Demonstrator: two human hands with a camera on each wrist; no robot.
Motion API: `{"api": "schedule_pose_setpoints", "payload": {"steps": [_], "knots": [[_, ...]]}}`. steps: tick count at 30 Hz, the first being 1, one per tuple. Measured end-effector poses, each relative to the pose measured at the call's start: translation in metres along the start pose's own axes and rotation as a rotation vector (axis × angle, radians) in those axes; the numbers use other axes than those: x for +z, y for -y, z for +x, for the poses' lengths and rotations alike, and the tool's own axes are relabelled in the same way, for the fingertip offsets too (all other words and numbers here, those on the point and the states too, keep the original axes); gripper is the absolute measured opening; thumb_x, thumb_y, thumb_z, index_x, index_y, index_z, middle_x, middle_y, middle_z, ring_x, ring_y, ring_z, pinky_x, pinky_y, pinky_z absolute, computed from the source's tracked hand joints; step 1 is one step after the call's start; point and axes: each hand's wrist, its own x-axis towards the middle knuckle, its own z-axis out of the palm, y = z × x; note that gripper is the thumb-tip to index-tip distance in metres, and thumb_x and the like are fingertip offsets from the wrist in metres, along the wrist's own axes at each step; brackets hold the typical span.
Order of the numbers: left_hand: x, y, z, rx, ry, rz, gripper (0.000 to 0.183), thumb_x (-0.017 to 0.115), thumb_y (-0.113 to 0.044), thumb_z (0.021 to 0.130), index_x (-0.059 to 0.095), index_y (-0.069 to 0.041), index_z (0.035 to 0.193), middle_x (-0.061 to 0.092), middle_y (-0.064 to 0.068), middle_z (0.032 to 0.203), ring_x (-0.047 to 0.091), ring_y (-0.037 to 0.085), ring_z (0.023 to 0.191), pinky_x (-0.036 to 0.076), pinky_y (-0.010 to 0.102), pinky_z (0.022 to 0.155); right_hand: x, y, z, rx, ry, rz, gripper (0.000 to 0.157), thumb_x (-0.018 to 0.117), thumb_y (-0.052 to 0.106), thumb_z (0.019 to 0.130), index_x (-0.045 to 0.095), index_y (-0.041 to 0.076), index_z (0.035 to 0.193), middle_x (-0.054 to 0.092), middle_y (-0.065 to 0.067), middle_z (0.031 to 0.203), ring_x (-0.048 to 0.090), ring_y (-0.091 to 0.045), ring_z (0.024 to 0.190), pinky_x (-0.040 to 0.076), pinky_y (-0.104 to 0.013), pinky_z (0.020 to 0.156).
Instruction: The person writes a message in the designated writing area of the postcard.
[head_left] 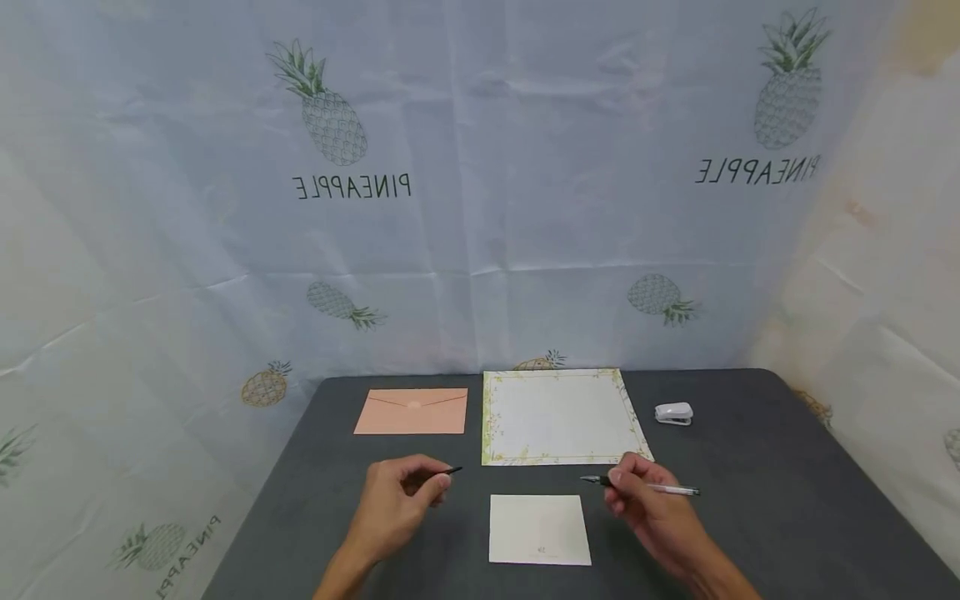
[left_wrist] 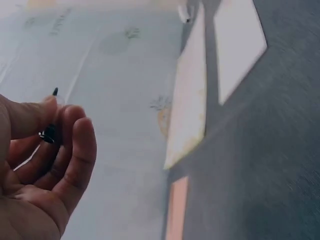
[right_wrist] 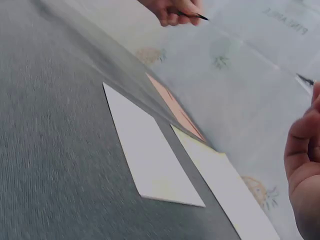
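My left hand (head_left: 397, 504) pinches a small pen cap (left_wrist: 48, 134) between thumb and fingers, its dark tip pointing right in the head view. Most of the cap is hidden by the fingers. In my right hand (head_left: 656, 512) is a pen (head_left: 673, 490) with a clear barrel and a dark grip, its bare tip pointing left. Both hands are raised over the dark table, apart from each other. Between them lies a small cream card (head_left: 538, 529) with a tiny print near its front edge. Behind it is a larger white sheet (head_left: 562, 417) with a floral border.
A peach envelope (head_left: 414, 415) lies flap side up at the back left of the table (head_left: 750, 467). At the back right stands a small white stapler (head_left: 673, 413). A pale curtain (head_left: 480, 208) printed with pineapples hangs behind the table and along both sides.
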Motion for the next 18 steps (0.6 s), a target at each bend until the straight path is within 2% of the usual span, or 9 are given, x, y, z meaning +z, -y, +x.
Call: {"api": "schedule_pose_setpoints", "payload": {"steps": [2,6,9,14,18], "knots": [[-0.01,0.004,-0.003,-0.067,0.024,-0.017,0.009,0.081,-0.004,0.097,0.084,-0.011,0.103,0.08,0.004,0.086,0.077,0.015,0.073,0.065,0.026,0.07,-0.009,0.006,-0.005,0.015,0.011,0.001,0.039,0.039,-0.006,0.114,0.069,0.017,0.105,0.075,0.007,0.098,0.071,-0.002,0.089,0.057,-0.016,0.077],[-0.009,0.009,-0.005,-0.09,0.116,-0.045,0.013,0.08,-0.009,0.1,0.084,-0.008,0.112,0.083,0.006,0.098,0.081,0.019,0.084,0.066,0.025,0.078,-0.015,0.013,-0.009,0.082,0.038,-0.024,0.036,0.038,0.0,0.116,0.067,0.02,0.109,0.074,0.009,0.1,0.069,-0.002,0.091,0.055,-0.018,0.079],[-0.005,0.012,-0.007,-0.09,0.105,-0.056,0.012,0.081,-0.01,0.099,0.084,-0.011,0.111,0.083,0.006,0.102,0.081,0.018,0.087,0.065,0.024,0.079,-0.012,0.014,-0.01,0.107,0.045,-0.01,0.035,0.038,0.003,0.117,0.068,0.02,0.114,0.073,0.009,0.101,0.069,-0.002,0.09,0.056,-0.018,0.078],[0.002,0.015,-0.01,-0.054,0.045,-0.026,0.01,0.084,-0.012,0.097,0.085,-0.018,0.105,0.078,0.004,0.105,0.076,0.012,0.093,0.065,0.026,0.082,-0.009,0.014,-0.01,0.106,0.057,0.018,0.037,0.035,0.005,0.118,0.071,0.014,0.123,0.077,0.007,0.103,0.072,-0.003,0.091,0.059,-0.019,0.078],[0.006,0.017,-0.01,-0.038,0.012,-0.013,0.014,0.084,-0.009,0.096,0.085,-0.02,0.105,0.076,0.002,0.101,0.074,0.01,0.091,0.065,0.027,0.081,-0.009,0.014,-0.008,0.109,0.056,0.001,0.038,0.035,0.006,0.119,0.071,0.016,0.123,0.078,0.005,0.103,0.073,-0.004,0.092,0.059,-0.019,0.078]]}}
